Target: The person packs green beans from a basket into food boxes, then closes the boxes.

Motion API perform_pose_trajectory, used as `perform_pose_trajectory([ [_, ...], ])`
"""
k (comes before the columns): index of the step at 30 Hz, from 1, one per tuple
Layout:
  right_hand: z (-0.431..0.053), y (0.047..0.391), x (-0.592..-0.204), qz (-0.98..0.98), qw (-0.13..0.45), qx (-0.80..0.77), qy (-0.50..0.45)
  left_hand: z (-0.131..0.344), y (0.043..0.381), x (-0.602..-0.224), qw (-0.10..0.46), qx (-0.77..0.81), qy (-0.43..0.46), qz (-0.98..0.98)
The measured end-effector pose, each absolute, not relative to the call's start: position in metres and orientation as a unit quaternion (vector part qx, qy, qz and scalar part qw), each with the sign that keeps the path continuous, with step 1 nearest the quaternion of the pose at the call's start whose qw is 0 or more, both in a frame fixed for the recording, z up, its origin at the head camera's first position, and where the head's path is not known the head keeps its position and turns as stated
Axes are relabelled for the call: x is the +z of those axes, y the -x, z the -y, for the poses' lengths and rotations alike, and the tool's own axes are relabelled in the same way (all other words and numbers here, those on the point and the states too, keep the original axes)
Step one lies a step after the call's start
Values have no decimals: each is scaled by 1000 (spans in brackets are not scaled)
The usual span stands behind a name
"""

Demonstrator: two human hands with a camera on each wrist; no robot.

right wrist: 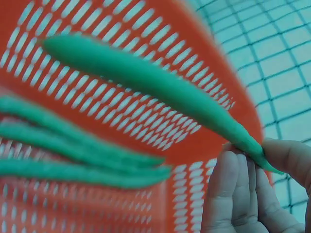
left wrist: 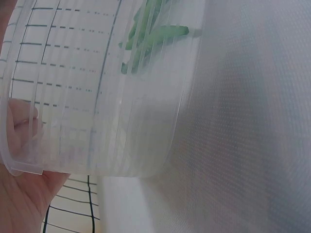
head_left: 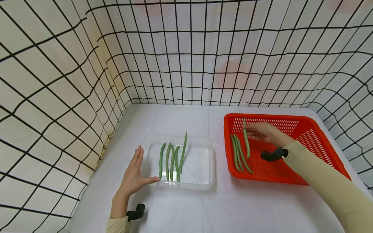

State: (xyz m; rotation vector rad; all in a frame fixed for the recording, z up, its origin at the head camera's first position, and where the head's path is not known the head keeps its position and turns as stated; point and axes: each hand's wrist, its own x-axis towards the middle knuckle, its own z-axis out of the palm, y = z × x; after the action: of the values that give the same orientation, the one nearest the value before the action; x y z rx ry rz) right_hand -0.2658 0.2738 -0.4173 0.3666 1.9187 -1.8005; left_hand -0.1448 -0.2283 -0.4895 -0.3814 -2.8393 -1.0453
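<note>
My right hand (head_left: 266,132) pinches one green bean (right wrist: 146,80) near its tip between thumb and fingers, inside the red basket (head_left: 271,117). Three more green beans (right wrist: 73,145) lie side by side at that basket's left end. On the left, a clear plastic container (head_left: 189,186) holds several green beans (head_left: 161,161) in a loose row; the rightmost, a longer bean (head_left: 183,152), leans with its far tip over the back. My left hand (head_left: 132,176) rests against the container's left front corner, fingers straight and thumb stretched along the front rim.
A clear flat lid (head_left: 180,121) lies behind the container on the white table (head_left: 186,210). Black wire mesh (head_left: 190,55) stands along the back and both sides. The red basket's perforated walls rise around the right hand.
</note>
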Motion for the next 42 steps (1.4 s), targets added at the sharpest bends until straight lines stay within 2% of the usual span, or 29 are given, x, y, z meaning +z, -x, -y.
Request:
perform_pose_trajectory([
  [11,-199,268,-388,-691,240,-676,-88,229,146,-491,48,-346,124,929],
  [19,-132,262,-393,-696,272,-661,-72,229,146,-489,46,-349,126,928],
  [25,-98,257,-401,-703,285,-650,-51,229,145,-489,38,-352,122,927],
  [33,-79,254,-411,-723,286,-628,-27,227,145,-490,35,-353,117,928],
  [42,-94,253,-412,-722,281,-632,-1,228,145,-488,37,-355,117,927],
])
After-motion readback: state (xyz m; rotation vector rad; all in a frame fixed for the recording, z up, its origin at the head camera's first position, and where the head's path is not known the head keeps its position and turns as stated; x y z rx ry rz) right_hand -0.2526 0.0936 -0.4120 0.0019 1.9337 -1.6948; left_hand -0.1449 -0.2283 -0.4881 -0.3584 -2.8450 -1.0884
